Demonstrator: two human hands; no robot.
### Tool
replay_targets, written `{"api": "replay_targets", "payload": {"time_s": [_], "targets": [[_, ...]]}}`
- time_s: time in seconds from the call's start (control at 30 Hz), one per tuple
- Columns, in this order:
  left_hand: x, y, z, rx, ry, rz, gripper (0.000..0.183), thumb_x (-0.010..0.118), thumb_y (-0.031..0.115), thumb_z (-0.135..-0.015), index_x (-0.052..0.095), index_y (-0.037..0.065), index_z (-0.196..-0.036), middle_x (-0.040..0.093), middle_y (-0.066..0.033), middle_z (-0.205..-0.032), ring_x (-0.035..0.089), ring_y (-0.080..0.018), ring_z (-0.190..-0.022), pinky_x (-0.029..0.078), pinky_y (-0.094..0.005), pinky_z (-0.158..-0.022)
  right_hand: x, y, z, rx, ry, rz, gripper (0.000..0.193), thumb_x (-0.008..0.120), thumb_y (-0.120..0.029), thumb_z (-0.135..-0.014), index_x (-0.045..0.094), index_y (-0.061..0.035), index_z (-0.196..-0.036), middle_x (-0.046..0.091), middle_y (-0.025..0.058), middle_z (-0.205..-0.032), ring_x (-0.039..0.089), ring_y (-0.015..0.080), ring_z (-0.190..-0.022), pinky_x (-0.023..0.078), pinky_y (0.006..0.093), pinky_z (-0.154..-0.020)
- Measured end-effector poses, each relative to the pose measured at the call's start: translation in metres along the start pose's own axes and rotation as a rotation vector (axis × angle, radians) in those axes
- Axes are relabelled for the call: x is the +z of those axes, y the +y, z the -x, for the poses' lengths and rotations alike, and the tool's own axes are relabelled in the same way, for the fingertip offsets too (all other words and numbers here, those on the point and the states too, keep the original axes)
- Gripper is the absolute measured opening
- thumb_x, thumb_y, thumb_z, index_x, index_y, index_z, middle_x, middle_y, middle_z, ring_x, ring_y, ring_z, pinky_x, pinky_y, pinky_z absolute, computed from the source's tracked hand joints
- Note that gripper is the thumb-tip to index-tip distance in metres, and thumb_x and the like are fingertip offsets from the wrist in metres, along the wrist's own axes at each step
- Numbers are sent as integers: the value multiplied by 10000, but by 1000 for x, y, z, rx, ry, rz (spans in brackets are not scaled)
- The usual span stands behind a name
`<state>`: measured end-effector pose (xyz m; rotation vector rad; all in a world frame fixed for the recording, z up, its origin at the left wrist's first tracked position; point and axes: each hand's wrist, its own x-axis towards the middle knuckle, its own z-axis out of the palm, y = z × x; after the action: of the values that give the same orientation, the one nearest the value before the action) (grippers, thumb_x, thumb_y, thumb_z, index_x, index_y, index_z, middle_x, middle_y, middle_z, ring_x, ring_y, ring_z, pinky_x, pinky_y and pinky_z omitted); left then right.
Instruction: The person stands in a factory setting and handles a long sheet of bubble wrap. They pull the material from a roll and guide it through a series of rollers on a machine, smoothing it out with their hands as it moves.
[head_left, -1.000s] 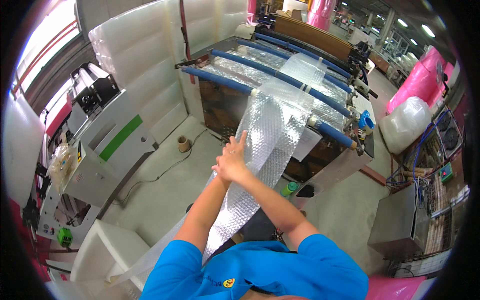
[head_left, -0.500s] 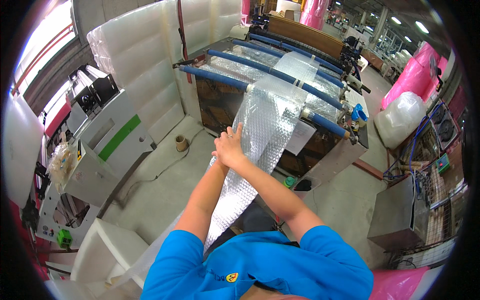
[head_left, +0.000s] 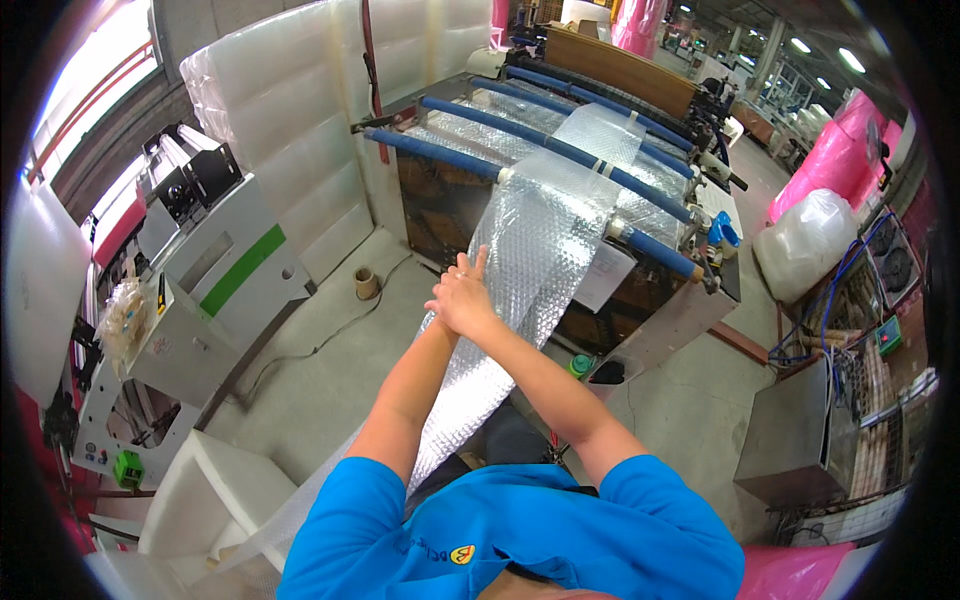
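A long strip of clear bubble wrap [head_left: 535, 255] slopes from the blue rollers [head_left: 530, 127] toward my body. It passes under my hands and trails to the lower left, past my left sleeve. My right hand [head_left: 465, 299] lies across my left hand over the strip's left edge, its fingers apart and one finger stretched toward the rollers. Beneath it, my left hand [head_left: 441, 322] is mostly covered, with its wrist showing; its fingers cannot be told apart from those above. Whether either hand pinches the film is not visible.
A white machine with a green stripe [head_left: 242, 270] stands left. A cardboard core [head_left: 367, 284] and a cable lie on the floor. White foam [head_left: 215, 490] is at lower left. A metal box [head_left: 800, 428] and wrapped pink rolls [head_left: 835, 160] are right.
My hands stay almost in place on the bubble wrap, one over the other. The view has shifted very slightly.
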<state>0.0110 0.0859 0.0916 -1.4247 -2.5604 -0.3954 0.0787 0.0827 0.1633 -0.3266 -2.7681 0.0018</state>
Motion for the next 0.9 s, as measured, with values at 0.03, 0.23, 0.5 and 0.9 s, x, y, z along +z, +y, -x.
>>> {"api": "replay_targets", "payload": {"time_s": [0.03,0.23,0.5,0.9], "targets": [[0,1,-1,0,-1,-1,506,441,216,-811,245,190,-1276,419,-169,-862,524,-322,-739,444,-386,-608,1,0,1,-35,49,-44,397,606,-375,-670,589,-9,-822,546,131,-849,365,322,-1032,56,609,-939],[-1,-4,-3,0,-5,-11,510,442,213,-811,239,192,-1278,419,-170,-859,527,-320,-739,446,-385,-601,1,-5,3,132,63,58,361,555,-392,-715,614,-64,-853,555,128,-932,360,316,-1069,45,537,-982],[-7,-3,-10,0,-70,0,542,471,235,-793,233,182,-1276,433,-155,-901,533,-303,-765,439,-370,-651,-8,25,28,399,-223,-765,294,582,-259,-735,523,-22,-897,524,127,-617,538,319,-618,429,361,-608],[64,-75,118,-593,-181,718,571,630,492,-641,443,81,-991,580,-142,-717,565,-288,-723,415,-397,-620,158,58,195,1081,227,-1400,273,542,-256,-804,589,10,-845,578,38,-713,515,97,-655,404,223,-611]]}}
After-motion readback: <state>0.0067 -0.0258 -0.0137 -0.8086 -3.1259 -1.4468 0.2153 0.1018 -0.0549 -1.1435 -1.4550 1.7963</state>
